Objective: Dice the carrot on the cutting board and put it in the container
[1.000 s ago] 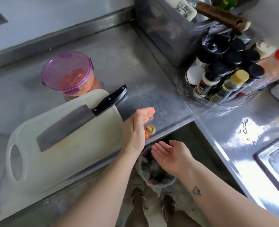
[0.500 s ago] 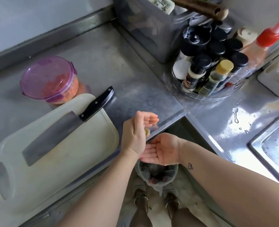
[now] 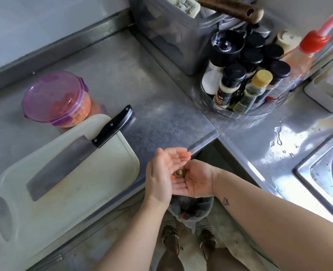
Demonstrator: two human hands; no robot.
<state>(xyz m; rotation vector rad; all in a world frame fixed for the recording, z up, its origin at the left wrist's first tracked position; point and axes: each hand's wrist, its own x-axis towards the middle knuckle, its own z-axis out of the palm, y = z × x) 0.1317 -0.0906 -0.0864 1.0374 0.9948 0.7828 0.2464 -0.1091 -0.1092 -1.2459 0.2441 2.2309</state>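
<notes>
A white cutting board (image 3: pixel 68 190) lies on the steel counter with a cleaver (image 3: pixel 79 153) resting on it, black handle pointing up and right. Behind the board stands a round container (image 3: pixel 58 98) with a purple lid, diced carrot inside. At the counter's front edge my left hand (image 3: pixel 161 175) stands on its side, fingers straight, against the cupped palm of my right hand (image 3: pixel 193 180). A carrot end piece (image 3: pixel 179 173) and a small orange scrap lie between the two hands, on my right palm.
A bin with a liner (image 3: pixel 191 208) stands on the floor under my hands. A round tray of spice bottles (image 3: pixel 245 83) and a red-capped squeeze bottle (image 3: pixel 306 51) sit at the right. A grey tub (image 3: pixel 171 34) is behind. A sink (image 3: pixel 327 173) lies at far right.
My left hand has swept the carrot end off the counter's edge into my right palm, which rose from below the edge to meet it. The view shifted slightly.
</notes>
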